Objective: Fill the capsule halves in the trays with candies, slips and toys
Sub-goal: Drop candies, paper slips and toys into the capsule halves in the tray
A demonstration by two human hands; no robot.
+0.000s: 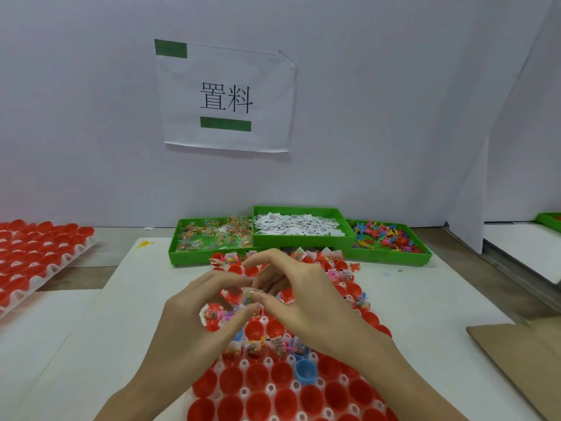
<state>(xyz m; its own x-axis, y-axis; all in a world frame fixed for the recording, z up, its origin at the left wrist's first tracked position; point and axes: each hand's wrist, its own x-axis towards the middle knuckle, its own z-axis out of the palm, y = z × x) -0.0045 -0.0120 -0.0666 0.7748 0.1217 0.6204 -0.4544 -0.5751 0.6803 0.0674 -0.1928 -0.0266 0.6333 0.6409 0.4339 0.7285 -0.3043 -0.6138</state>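
Red capsule halves sit in a white tray directly under both hands, with one blue half just nearer the person than the right wrist. The left hand and right hand meet over the tray's middle, fingers curled, and their fingertips pinch a small clear candy packet between them. Several halves under and beyond the hands already hold packets, slips and toys; those nearest the person are bare.

Beyond the fingertips stand three green bins: candies ahead of the left hand, a raised one with slips straight ahead, and toys ahead of the right hand. Far to the left of the left hand lies a second tray of red halves. To the right of the right forearm is cardboard. On the wall beyond hangs a paper sign with green tape.
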